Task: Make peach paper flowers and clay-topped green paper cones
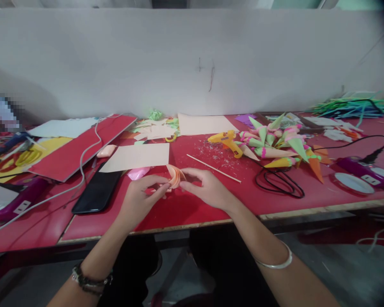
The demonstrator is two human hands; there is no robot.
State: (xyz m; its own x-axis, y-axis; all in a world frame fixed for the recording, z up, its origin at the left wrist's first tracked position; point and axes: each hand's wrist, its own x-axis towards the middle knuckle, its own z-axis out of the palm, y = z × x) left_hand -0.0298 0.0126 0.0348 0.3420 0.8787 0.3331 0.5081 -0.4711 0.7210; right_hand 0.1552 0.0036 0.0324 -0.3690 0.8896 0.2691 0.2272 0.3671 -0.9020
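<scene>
Between my two hands is a peach-coloured piece of curled, layered paper (176, 175), held just above the red table near its front edge. My left hand (144, 194) pinches its left side with thumb and fingertips. On the other side, my right hand (206, 187) grips it between thumb and fingers. A pink packet (138, 173) lies behind my left hand, and a peach paper sheet (137, 156) rests just beyond. Some small pale bits sit under the curled paper, partly hidden by my fingers. A thin wooden stick (213, 168) lies to the right of my right hand.
A yellow glue gun (226, 142) lies by a pile of paper cones (278, 143), its black cord (280, 181) looped in front. At left are a black phone (97, 192), a red board (80, 147) and a white cable (82, 162). Purple power boxes (368, 170) stand at right and left.
</scene>
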